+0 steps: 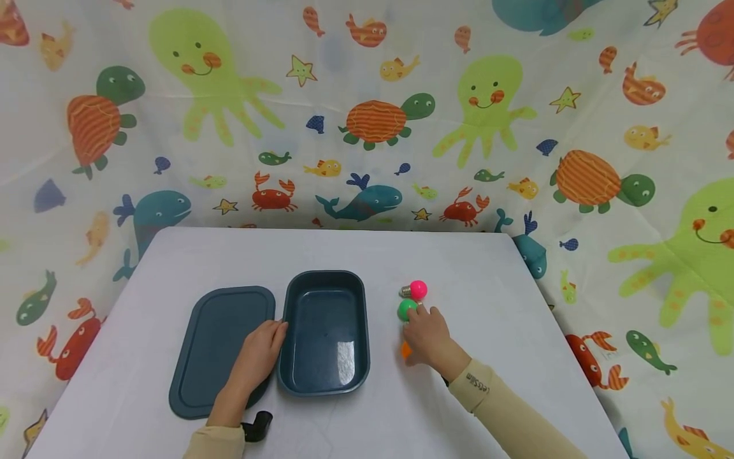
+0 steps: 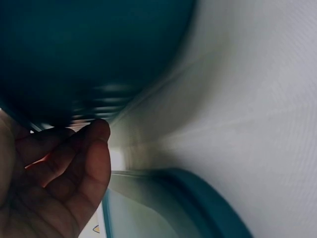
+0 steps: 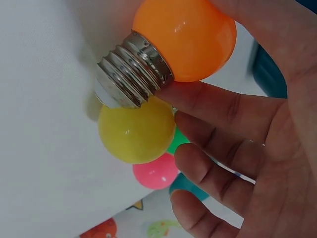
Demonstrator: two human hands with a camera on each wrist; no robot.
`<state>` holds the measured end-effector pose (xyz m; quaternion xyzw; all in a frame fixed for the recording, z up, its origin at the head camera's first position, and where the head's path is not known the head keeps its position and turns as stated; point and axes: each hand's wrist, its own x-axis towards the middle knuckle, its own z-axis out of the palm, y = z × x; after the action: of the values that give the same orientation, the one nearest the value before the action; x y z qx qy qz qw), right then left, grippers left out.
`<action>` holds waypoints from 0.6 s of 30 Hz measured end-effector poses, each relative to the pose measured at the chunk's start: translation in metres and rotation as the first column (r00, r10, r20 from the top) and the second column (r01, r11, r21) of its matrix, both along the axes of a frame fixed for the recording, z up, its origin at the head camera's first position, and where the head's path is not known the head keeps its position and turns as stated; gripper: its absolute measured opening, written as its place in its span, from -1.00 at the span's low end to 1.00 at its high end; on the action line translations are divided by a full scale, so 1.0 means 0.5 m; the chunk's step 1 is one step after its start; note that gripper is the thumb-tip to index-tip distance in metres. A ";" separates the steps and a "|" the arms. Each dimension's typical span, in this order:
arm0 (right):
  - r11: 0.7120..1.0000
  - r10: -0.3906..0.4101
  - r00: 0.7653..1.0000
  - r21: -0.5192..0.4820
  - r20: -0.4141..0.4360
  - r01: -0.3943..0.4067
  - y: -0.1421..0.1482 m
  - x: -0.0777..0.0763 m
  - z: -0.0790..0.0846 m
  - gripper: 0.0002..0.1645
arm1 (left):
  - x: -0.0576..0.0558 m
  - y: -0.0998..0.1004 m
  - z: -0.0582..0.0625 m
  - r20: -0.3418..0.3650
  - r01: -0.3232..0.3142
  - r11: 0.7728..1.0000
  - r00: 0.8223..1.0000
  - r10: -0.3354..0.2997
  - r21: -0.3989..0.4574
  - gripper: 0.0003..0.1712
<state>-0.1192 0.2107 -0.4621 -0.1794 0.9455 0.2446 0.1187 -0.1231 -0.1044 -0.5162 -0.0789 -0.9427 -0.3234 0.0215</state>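
Observation:
A dark blue plastic box point(image 1: 321, 338) stands at the middle of the table with nothing inside it. My left hand point(image 1: 258, 350) holds its left rim, fingers bent against the outer wall in the left wrist view. To the box's right, my right hand point(image 1: 429, 338) pinches an orange light bulb point(image 3: 185, 39) between thumb and index finger; the other fingers are loosely bent. Touching or close to its metal screw base is a yellow bulb point(image 3: 136, 131), hidden by the hand in the head view. Beyond lie a green bulb point(image 1: 408, 310) and a pink bulb point(image 1: 418, 290).
Left of the box, a matching flat lid point(image 1: 215, 344) lies on the white tabletop point(image 1: 470, 274), partly under my left forearm. A curtain point(image 1: 373, 57) printed with sea animals hangs behind and around the table.

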 end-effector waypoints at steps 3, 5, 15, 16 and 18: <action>1.000 -0.004 1.000 -0.004 0.003 0.004 -0.001 0.002 0.000 -0.40 | -0.001 -0.002 0.001 0.005 0.004 1.000 1.000 -0.004 -0.005 -0.65; 1.000 -0.005 1.000 -0.006 0.001 0.005 -0.002 0.003 -0.001 -0.40 | -0.003 -0.003 0.002 0.016 0.007 1.000 1.000 -0.007 -0.005 -0.65; 0.999 -0.016 1.000 -0.038 0.007 0.016 -0.009 0.002 0.003 -0.46 | -0.007 -0.016 0.006 0.048 0.020 0.999 0.999 -0.019 -0.026 -0.64; 0.999 -0.015 1.000 -0.042 0.008 0.015 -0.009 0.002 0.004 -0.46 | -0.007 -0.018 0.007 0.054 0.021 0.999 0.998 -0.020 -0.026 -0.63; 0.999 -0.012 1.000 -0.052 0.010 0.013 -0.010 0.002 0.007 -0.45 | -0.006 -0.021 0.009 0.063 0.024 0.999 0.998 -0.023 -0.026 -0.61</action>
<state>-0.1180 0.2056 -0.4586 -0.1778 0.9520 0.2183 0.1203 -0.1263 -0.1148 -0.5118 -0.0801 -0.9462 -0.3134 -0.0127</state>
